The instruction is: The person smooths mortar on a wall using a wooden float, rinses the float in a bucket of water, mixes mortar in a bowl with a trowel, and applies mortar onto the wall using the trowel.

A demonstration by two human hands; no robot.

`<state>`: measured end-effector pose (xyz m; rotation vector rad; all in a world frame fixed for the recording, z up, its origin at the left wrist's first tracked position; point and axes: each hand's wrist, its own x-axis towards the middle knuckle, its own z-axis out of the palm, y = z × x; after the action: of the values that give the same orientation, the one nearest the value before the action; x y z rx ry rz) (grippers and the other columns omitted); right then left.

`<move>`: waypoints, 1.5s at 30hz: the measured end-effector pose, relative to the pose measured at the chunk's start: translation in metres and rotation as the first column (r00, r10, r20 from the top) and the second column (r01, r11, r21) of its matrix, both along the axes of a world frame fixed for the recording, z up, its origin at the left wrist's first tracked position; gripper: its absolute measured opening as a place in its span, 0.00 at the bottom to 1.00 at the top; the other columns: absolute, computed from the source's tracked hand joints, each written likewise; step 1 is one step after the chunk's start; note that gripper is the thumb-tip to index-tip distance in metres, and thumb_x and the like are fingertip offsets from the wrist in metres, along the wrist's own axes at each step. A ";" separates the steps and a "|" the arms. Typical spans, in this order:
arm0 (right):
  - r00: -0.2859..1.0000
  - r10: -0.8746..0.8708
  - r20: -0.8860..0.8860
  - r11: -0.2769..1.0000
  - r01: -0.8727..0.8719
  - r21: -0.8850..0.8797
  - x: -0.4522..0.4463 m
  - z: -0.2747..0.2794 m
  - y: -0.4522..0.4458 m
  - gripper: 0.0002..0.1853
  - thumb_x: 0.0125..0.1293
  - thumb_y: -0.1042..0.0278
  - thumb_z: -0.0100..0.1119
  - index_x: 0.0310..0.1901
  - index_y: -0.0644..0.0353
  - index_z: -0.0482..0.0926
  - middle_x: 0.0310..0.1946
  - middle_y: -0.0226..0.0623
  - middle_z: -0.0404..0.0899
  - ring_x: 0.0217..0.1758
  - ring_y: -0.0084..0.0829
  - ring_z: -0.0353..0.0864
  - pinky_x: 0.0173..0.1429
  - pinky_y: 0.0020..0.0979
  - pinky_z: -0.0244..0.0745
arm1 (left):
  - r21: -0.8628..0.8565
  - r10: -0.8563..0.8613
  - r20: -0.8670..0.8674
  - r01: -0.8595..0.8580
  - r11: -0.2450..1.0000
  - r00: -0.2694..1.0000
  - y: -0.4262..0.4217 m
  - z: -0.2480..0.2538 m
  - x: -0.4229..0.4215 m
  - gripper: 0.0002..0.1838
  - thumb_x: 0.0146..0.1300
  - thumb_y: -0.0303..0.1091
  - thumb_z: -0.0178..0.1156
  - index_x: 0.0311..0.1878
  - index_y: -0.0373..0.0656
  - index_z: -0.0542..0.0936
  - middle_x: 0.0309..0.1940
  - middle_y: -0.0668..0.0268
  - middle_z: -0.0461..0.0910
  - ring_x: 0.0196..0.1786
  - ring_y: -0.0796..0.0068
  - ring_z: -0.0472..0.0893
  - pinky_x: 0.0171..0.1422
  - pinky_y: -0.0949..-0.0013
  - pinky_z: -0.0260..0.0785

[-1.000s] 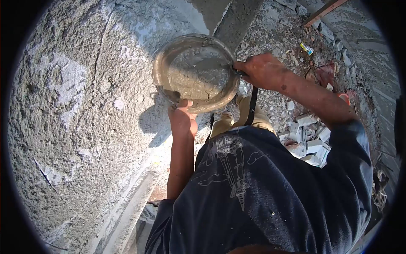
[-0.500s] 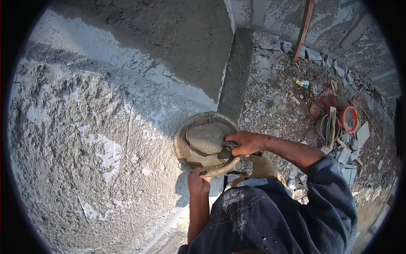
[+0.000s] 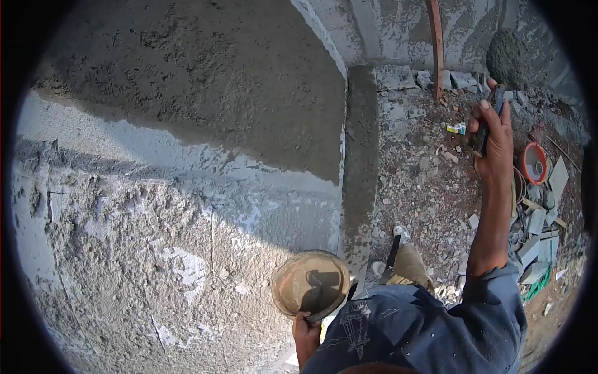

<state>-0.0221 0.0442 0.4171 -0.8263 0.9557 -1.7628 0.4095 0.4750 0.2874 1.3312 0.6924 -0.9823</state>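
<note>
My left hand [image 3: 305, 330] grips the near rim of a round basin [image 3: 280, 282], whose inside is smeared with wet mortar and crossed by a dark shadow. Far to the right, my right hand [image 3: 495, 131] is closed around the dark handle of a trowel [image 3: 481, 142]. A grey lump of mortar [image 3: 507, 59] shows just beyond that hand, apparently on the trowel's blade, which I cannot see clearly. Beside the basin rises a rough, mortar-spattered wall surface [image 3: 124, 249], with a darker, wet-looking coat of plaster [image 3: 230, 81] above it.
An orange bucket [image 3: 534, 163] stands at right among broken tile pieces [image 3: 532, 246]. A reddish post [image 3: 437, 50] leans by the far wall. Rubble [image 3: 411, 181] covers the ground, with a yellow packet [image 3: 456, 128] on it. Green netting [image 3: 537, 285] lies lower right.
My right hand has moved from inside the basin out to the upper right with the trowel. The mound of mortar is gone from the basin, which sits lower in view.
</note>
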 end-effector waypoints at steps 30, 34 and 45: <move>-0.627 0.430 -0.649 0.139 -0.665 0.734 0.198 -0.093 0.110 0.22 0.66 0.57 0.62 0.58 0.57 0.77 0.47 0.47 0.84 0.56 0.48 0.82 0.59 0.47 0.76 | -0.177 -0.278 0.400 0.372 0.911 0.873 -0.130 0.033 -0.058 0.31 0.51 0.18 0.56 0.63 0.33 0.68 0.53 0.53 0.77 0.52 0.56 0.82 0.53 0.57 0.82; -0.532 0.725 -0.437 -0.120 -0.723 0.680 0.190 -0.107 0.117 0.19 0.64 0.59 0.63 0.54 0.59 0.78 0.33 0.39 0.82 0.35 0.34 0.83 0.41 0.38 0.76 | -0.168 -0.335 0.373 0.418 0.893 0.865 -0.133 0.034 -0.059 0.33 0.50 0.16 0.56 0.64 0.32 0.67 0.53 0.54 0.77 0.47 0.56 0.84 0.45 0.58 0.86; -0.052 0.868 0.494 -0.224 -0.928 0.296 0.163 -0.101 0.119 0.23 0.64 0.73 0.55 0.62 0.60 0.69 0.31 0.32 0.77 0.25 0.21 0.79 0.27 0.25 0.73 | -0.202 -0.284 0.133 0.306 0.930 0.950 -0.110 0.017 -0.049 0.28 0.51 0.19 0.54 0.59 0.32 0.72 0.55 0.51 0.79 0.54 0.52 0.82 0.62 0.50 0.79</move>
<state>0.1411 0.1628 0.3159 -0.6453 0.3861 -0.0180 0.3604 0.3646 0.3043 1.2999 0.2971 -1.1865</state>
